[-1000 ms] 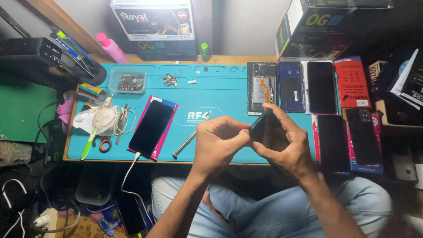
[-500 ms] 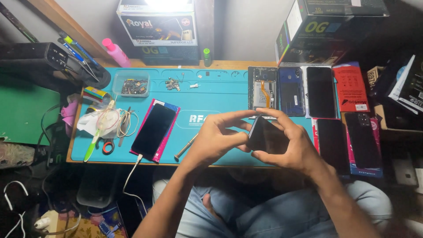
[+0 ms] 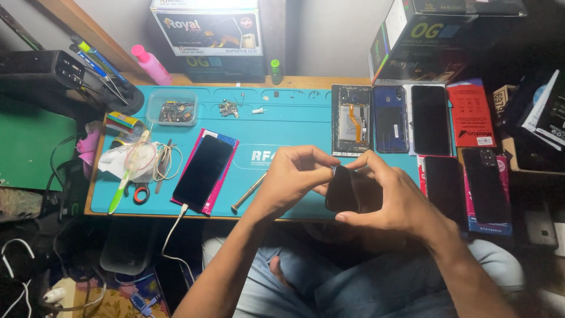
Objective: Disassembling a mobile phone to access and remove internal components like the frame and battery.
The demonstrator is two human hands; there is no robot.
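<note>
The biggest thing I see is the teal work mat [image 3: 282, 126] that covers nearly the whole tabletop, its long side running left to right. Along its far right corner stands a row of three phones: an opened phone [image 3: 351, 119] showing its battery and an orange ribbon, a blue back cover [image 3: 390, 119] beside it, and a black phone [image 3: 430, 119] next, all with their long axes running from the far edge toward the near edge. Toward the near left part of the mat lies a dark-screened phone [image 3: 203, 172] on a pink sleeve, tilted, its lower end at the near edge with a white cable [image 3: 170, 235] plugged in and hanging off. A clear plastic tray [image 3: 172, 108] of small parts sits at the far left corner, and a screwdriver [image 3: 249, 192] lies slanted near the near edge.

Over the near edge, right of the middle, I hold a small dark phone [image 3: 347, 189] in the air, its long axis nearly upright in the view, top end pointing at the far edge. My right hand [image 3: 391, 197] is clamped around its right side, fingers curled over it. My left hand [image 3: 294, 179] pinches its upper left corner between thumb and fingertips.
</note>
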